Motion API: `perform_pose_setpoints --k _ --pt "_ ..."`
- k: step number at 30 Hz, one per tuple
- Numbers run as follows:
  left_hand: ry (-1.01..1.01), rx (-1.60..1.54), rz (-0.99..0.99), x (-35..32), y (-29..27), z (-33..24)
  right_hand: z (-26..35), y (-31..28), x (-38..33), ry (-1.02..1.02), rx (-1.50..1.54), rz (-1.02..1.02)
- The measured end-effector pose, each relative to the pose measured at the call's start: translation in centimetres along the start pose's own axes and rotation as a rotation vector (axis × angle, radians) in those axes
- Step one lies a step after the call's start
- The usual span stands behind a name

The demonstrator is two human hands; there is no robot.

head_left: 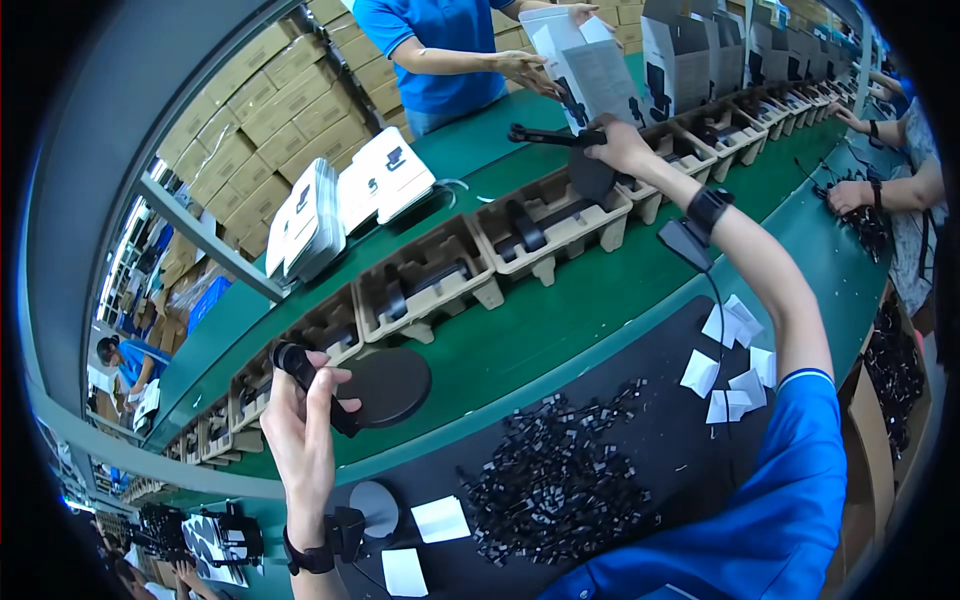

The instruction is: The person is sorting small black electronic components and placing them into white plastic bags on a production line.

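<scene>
My left hand (305, 425) is closed around a black stand with a flat round base (392, 388), held above the near edge of the conveyor. My right hand (622, 150) reaches far forward, closed on a second black stand (556, 135); its arm points left and its round disc (592, 178) hangs over a moulded pulp tray (560, 232). Dark parts lie in that tray and in the pulp tray (425, 312) to its left. My fingers partly hide both stands where I grip them.
Trays line the green conveyor (500, 345). Small black parts (555, 480) are heaped on the dark mat, with white slips (440, 520) around. Flattened boxes (385, 178) lie beyond the trays. Across, a person in blue (440, 60) handles a carton (590, 75). Another person's hand (850, 197) works at right.
</scene>
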State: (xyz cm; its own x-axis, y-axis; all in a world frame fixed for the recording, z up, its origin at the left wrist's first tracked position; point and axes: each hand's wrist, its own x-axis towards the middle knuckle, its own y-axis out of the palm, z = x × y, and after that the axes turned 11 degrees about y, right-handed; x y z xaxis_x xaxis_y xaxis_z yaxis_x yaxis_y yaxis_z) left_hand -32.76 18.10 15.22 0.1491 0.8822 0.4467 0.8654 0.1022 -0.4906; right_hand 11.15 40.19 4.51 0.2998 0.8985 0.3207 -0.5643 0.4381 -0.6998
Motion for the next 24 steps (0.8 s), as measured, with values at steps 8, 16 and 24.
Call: perform_pose_setpoints --k 8,16,24 --pt "-0.079 -0.09 -0.026 2.2 2.9 0.8 -2.4 2.2 1.0 -0.142 -0.459 0.113" --pt "-0.061 -0.218 -0.242 3.8 5.0 3.4 -2.8 4.4 -4.2 -0.2 -0.561 -0.008" --pt "-0.63 -1.234 -0.88 8.4 7.4 9.7 13.3 3.7 -17.8 -0.708 0.037 0.057"
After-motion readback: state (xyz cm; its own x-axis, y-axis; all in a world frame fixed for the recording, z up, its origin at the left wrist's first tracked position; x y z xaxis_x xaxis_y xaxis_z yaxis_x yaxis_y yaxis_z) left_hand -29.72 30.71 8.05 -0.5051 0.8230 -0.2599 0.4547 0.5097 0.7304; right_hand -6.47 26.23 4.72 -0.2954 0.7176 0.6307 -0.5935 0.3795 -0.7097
